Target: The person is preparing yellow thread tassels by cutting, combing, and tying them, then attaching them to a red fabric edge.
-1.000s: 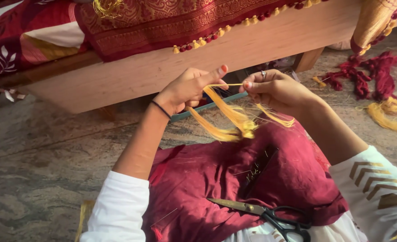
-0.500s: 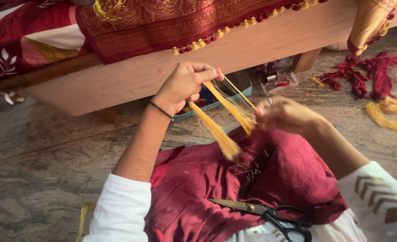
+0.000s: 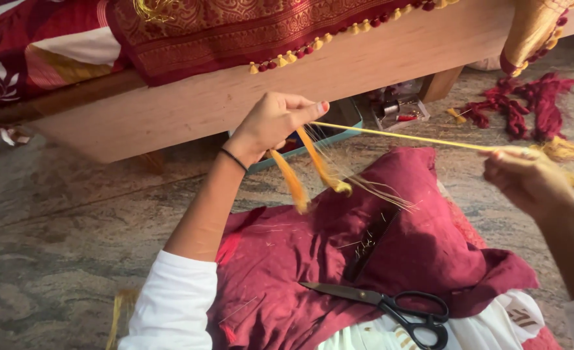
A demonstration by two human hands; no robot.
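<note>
Yellow thread (image 3: 417, 137) taut, thin; far end blurred.

- A shallow teal box (image 3: 339, 133) is lying on the floor under the edge of the wooden bed frame, partly hidden behind the raised hand; only its rim and dark inside are showing.
- A small clear plastic case (image 3: 400, 109) is sitting just beside it, nearer the bed leg, holding small red and dark bits.
- No labels, signs or screens are showing.
</note>
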